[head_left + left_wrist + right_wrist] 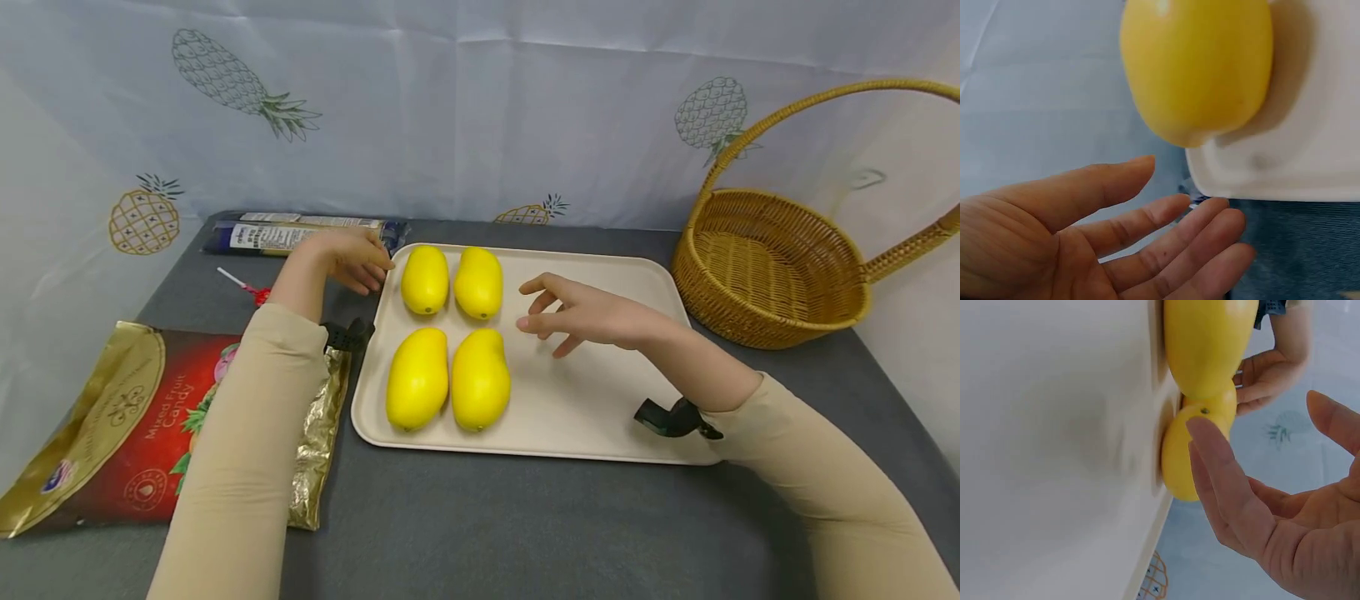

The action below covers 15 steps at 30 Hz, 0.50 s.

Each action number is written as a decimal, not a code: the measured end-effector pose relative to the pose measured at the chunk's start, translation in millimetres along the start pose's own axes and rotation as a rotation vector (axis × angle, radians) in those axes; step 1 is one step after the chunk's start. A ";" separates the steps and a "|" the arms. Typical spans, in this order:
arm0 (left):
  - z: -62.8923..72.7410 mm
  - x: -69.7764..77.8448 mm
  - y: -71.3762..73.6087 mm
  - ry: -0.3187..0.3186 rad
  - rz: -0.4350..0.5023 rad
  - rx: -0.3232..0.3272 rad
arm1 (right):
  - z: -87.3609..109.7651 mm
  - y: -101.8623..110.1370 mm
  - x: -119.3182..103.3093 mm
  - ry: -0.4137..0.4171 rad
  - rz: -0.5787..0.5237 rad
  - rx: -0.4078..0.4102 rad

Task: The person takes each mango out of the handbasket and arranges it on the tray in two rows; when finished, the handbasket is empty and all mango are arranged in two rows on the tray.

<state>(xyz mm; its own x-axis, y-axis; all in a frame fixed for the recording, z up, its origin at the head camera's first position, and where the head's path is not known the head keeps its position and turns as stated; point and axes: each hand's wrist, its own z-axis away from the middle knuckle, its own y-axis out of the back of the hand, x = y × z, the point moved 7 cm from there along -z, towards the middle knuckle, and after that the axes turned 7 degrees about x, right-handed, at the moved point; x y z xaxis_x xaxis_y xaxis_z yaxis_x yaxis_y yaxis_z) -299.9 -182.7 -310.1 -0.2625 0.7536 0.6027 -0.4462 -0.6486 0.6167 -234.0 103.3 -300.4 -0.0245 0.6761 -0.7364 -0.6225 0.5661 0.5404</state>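
Observation:
Several yellow mangoes stand in two rows of two on the left half of a cream tray [592, 417]. My left hand [348, 258] hovers at the tray's left edge, beside the back-left mango [425, 279]. Nothing is in its loosely bent fingers [1166, 250], which lie apart from the mango [1197, 69] in the left wrist view. Over the middle of the tray is my right hand [581, 312], its fingers spread and holding nothing. It points toward the back-right mango [478, 283]. The front mangoes [417, 379] lie nearer to me, untouched.
A wicker basket [772, 267] with a tall handle stands right of the tray. To the left lie a red and gold candy bag [187, 400], partly under my left sleeve, and a lollipop [260, 295]. Long dark packages [262, 237] lie at the back, before a pineapple-print cloth [480, 125].

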 end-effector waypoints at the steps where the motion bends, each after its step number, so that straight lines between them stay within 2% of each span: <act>1: 2.5 3.5 1.7 -0.008 -0.016 0.016 | 1.1 3.5 -1.2 0.014 0.009 0.018; 4: 10.9 15.4 6.1 -0.047 -0.040 0.067 | 4.5 14.8 -5.4 0.067 0.037 0.086; 8: 21.7 32.5 10.0 -0.134 -0.055 0.112 | 8.9 30.9 -9.6 0.142 0.111 0.219; 12: 33.1 49.3 13.5 -0.234 -0.099 0.154 | 13.7 44.2 -11.6 0.201 0.207 0.354; 15: 42.0 60.6 15.5 -0.305 -0.169 0.201 | 17.3 51.2 -12.8 0.234 0.323 0.439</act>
